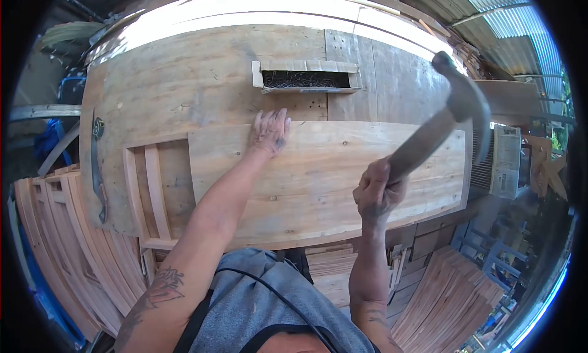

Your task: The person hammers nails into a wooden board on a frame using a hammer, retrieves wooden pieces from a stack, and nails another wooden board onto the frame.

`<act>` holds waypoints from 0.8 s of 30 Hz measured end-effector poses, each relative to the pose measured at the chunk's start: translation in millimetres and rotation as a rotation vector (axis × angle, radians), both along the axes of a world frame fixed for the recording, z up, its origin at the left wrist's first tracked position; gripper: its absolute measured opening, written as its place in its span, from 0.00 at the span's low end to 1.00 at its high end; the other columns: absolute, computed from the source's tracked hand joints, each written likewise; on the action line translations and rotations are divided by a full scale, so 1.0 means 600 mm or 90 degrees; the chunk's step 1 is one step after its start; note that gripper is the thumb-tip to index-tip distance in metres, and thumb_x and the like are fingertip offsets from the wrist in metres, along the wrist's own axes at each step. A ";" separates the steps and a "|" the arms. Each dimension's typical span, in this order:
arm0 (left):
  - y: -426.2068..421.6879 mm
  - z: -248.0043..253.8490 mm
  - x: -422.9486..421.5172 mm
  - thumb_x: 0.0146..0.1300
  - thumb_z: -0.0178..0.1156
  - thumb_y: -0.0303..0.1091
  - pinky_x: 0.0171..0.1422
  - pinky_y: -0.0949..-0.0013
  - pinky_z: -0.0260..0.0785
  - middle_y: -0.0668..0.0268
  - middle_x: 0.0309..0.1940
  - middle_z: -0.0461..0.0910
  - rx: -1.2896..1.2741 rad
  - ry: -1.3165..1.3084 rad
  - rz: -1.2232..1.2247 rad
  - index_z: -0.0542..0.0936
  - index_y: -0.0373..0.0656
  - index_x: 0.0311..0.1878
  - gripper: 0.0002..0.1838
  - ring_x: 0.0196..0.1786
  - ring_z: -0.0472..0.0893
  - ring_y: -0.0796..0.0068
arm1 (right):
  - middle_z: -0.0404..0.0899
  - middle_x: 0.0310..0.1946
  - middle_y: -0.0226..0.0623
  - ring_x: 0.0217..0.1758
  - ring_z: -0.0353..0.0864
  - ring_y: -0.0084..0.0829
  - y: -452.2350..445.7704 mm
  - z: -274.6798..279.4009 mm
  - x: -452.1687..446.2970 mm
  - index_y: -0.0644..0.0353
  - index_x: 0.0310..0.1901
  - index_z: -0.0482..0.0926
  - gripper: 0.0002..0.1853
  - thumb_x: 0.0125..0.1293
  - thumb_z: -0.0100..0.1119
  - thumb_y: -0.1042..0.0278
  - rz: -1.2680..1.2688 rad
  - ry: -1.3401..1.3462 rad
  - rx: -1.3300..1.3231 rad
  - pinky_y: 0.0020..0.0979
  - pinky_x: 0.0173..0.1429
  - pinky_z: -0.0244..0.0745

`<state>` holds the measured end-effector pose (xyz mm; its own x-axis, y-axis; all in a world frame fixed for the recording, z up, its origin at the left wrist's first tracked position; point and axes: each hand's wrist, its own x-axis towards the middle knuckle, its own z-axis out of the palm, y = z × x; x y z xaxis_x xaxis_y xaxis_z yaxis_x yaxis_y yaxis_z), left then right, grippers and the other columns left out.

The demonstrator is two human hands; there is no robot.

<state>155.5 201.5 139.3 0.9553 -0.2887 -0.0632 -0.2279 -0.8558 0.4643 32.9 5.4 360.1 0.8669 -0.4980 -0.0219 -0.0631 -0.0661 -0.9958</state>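
Observation:
My right hand (381, 190) is closed round the handle of a claw hammer (432, 132), raised above the right part of a plywood panel (318, 181). The hammer's head points up and away from me. At the panel's far edge lies my left hand (271, 132), palm down with fingers stretched out and a little apart. Whether anything small sits under its fingertips cannot be made out. The panel rests on a wooden frame (156, 181), whose left end shows bare slats. Beyond my left hand stands an open cardboard box (306, 66) of dark nails.
A large worktable (165, 83) carries everything. On its left lie a tape measure (98, 127) and a handsaw (97, 169). Wooden frames (79, 242) lean at the lower left, and stacked wood strips (450, 292) stand at the lower right.

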 end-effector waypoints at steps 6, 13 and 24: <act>-0.001 -0.036 -0.009 0.83 0.45 0.46 0.83 0.46 0.58 0.55 0.56 0.86 -0.011 -0.053 0.009 0.76 0.43 0.69 0.23 0.66 0.81 0.58 | 0.74 0.23 0.37 0.22 0.72 0.28 0.016 -0.138 -0.065 0.63 0.39 0.72 0.20 0.80 0.62 0.52 0.016 0.043 -0.160 0.35 0.29 0.70; 0.002 -0.014 -0.006 0.83 0.45 0.45 0.81 0.47 0.60 0.56 0.54 0.86 -0.013 -0.039 0.012 0.77 0.44 0.67 0.21 0.63 0.82 0.58 | 0.75 0.22 0.35 0.22 0.72 0.32 -0.014 -0.121 -0.029 0.62 0.39 0.74 0.23 0.80 0.63 0.47 -0.002 0.214 -0.256 0.39 0.30 0.71; 0.002 -0.033 -0.027 0.82 0.46 0.46 0.81 0.49 0.61 0.55 0.54 0.87 -0.035 -0.016 0.008 0.75 0.44 0.71 0.24 0.61 0.83 0.58 | 0.79 0.26 0.53 0.31 0.81 0.46 0.016 -0.194 -0.097 0.66 0.39 0.77 0.23 0.78 0.65 0.49 0.146 0.485 -0.306 0.46 0.40 0.76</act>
<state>139.0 202.7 119.7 0.9602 -0.2784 -0.0237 -0.2287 -0.8318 0.5057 -25.3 15.3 243.8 0.7819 -0.4188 -0.4617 -0.6229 -0.5528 -0.5535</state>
